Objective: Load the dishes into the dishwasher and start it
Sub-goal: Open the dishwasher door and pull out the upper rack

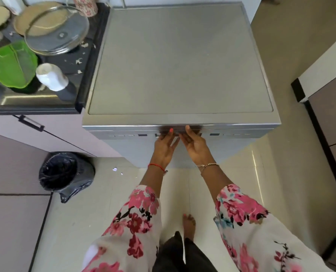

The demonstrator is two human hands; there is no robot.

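my left hand (164, 144) and right hand (195, 143) both hook the handle (178, 129) of the dishwasher (179, 59), fingers tucked under, thumbs on its lip. the door is shut, probably heavy and stiff; pull mid-handle. fragile dishes (13, 65) wait on the counter (65, 59), left.

I can read no text, brand or number. The narrow control strip (222, 135) on the silver dishwasher (179, 59), running out past my left hand (164, 148) and my right hand (195, 146), shows small buttons and dark windows, and their markings are too small to make out.
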